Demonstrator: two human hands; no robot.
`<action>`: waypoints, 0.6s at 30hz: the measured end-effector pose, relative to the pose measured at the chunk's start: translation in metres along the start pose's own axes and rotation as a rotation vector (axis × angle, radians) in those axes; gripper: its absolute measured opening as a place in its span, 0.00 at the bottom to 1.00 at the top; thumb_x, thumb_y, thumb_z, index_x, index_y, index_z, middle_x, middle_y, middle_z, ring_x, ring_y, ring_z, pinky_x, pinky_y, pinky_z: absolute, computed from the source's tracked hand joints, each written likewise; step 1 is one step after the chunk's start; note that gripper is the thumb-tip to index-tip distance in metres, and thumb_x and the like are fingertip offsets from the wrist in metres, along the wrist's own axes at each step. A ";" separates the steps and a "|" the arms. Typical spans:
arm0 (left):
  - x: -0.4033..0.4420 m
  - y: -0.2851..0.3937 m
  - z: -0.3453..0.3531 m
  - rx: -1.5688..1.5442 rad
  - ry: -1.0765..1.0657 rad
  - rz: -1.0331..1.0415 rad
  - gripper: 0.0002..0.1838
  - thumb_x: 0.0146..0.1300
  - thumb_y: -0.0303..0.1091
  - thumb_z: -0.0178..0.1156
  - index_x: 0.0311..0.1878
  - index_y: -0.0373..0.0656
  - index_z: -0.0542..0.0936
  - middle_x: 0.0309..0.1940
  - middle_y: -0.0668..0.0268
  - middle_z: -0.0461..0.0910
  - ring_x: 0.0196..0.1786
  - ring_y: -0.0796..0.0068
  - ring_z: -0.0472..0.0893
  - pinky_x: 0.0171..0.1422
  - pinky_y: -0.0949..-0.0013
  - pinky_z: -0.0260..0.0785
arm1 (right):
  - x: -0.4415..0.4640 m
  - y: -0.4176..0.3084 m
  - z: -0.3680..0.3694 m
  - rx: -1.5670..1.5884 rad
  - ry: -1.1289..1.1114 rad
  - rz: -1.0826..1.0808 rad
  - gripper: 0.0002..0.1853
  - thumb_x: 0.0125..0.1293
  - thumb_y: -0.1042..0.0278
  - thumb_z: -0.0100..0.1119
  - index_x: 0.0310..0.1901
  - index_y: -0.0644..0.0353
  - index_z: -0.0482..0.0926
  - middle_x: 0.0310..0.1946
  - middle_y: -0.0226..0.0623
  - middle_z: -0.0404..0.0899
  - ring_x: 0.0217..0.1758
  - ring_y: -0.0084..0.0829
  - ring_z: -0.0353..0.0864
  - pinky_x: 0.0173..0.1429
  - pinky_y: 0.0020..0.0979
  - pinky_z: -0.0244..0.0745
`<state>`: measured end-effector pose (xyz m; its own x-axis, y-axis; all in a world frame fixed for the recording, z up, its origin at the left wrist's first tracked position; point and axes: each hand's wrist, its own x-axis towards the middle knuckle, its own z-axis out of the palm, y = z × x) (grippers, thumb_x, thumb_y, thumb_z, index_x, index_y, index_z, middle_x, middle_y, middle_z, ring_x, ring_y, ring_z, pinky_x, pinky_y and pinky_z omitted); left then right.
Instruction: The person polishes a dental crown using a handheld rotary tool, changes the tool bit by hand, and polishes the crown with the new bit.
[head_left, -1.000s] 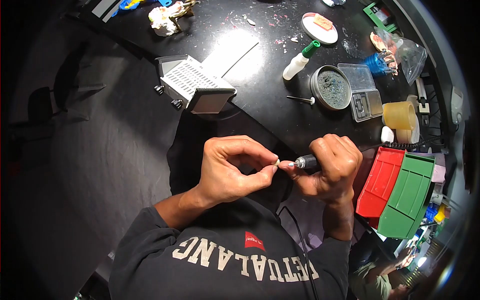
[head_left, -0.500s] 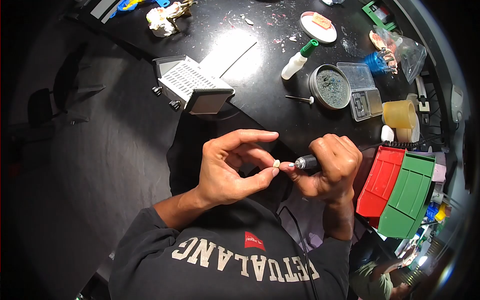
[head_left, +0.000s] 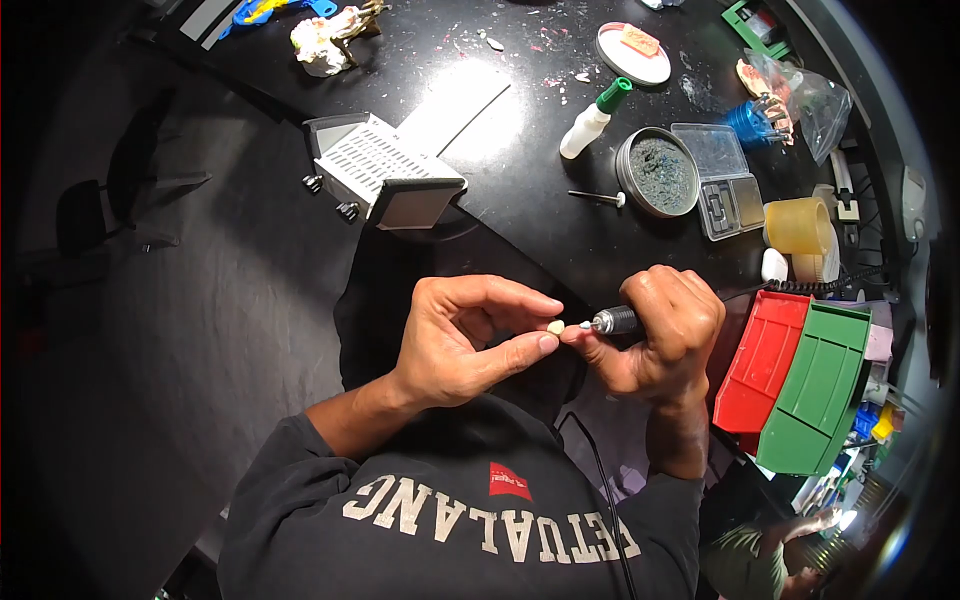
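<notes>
Between the fingertips of my left hand [head_left: 480, 335] is a small cream-coloured piece [head_left: 556, 327], tooth-like in shape. My right hand [head_left: 665, 335] is wrapped round a dark rotary handpiece [head_left: 617, 320], whose small pale-blue tip points left at the piece. The tip of my right thumb lies close beside the piece; whether it touches is hard to tell. A black cable [head_left: 600, 480] hangs down over the dark shirt below my hands.
A perforated white stand [head_left: 375, 160] is at the upper left. Beyond my right hand are a green-capped bottle [head_left: 585, 130], a round tin [head_left: 660, 172], a small scale [head_left: 732, 207], a yellow cup [head_left: 797, 226], and red [head_left: 765, 365] and green trays [head_left: 815, 390]. Another person's arm [head_left: 800, 525] shows lower right.
The cream piece has been turned between my left fingertips. My left index finger lifted away, then came back down closer to it. My right hand has barely moved.
</notes>
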<state>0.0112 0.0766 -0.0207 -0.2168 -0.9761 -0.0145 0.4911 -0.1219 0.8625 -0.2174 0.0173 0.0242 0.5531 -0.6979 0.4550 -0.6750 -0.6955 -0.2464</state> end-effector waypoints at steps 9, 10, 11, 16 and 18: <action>0.004 -0.002 -0.001 -0.211 0.005 -0.174 0.11 0.68 0.19 0.75 0.51 0.31 0.87 0.45 0.54 0.90 0.43 0.69 0.91 0.46 0.72 0.85 | -0.001 -0.001 0.001 0.010 -0.004 0.041 0.37 0.58 0.29 0.77 0.25 0.58 0.71 0.18 0.34 0.64 0.19 0.40 0.66 0.27 0.40 0.56; 0.004 -0.003 0.000 -0.210 0.008 -0.165 0.11 0.67 0.19 0.75 0.51 0.32 0.87 0.45 0.54 0.89 0.43 0.69 0.91 0.46 0.72 0.85 | 0.000 -0.001 0.001 0.010 -0.003 0.041 0.37 0.57 0.29 0.77 0.25 0.58 0.71 0.18 0.34 0.64 0.19 0.40 0.66 0.27 0.40 0.56; 0.003 -0.005 0.000 -0.208 0.011 -0.157 0.11 0.67 0.19 0.75 0.52 0.32 0.87 0.45 0.54 0.89 0.43 0.70 0.91 0.45 0.72 0.84 | -0.001 -0.001 0.001 0.009 -0.003 0.042 0.37 0.57 0.29 0.77 0.25 0.58 0.71 0.18 0.34 0.64 0.19 0.40 0.66 0.27 0.40 0.56; 0.005 -0.012 -0.002 -0.193 -0.016 -0.064 0.10 0.66 0.19 0.75 0.49 0.34 0.88 0.45 0.54 0.88 0.42 0.71 0.89 0.43 0.73 0.83 | 0.000 -0.001 0.001 0.004 -0.001 0.033 0.37 0.57 0.29 0.77 0.25 0.58 0.71 0.18 0.34 0.64 0.19 0.40 0.66 0.28 0.40 0.56; 0.006 -0.013 -0.002 -0.174 -0.024 -0.027 0.09 0.66 0.18 0.75 0.47 0.35 0.89 0.45 0.54 0.88 0.42 0.72 0.89 0.43 0.73 0.82 | 0.000 -0.001 0.000 0.001 0.000 0.032 0.37 0.58 0.29 0.77 0.24 0.58 0.71 0.18 0.34 0.63 0.19 0.40 0.66 0.28 0.40 0.56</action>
<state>0.0047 0.0720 -0.0329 -0.2512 -0.9677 -0.0227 0.6230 -0.1796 0.7613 -0.2169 0.0180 0.0237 0.5312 -0.7197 0.4470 -0.6917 -0.6731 -0.2617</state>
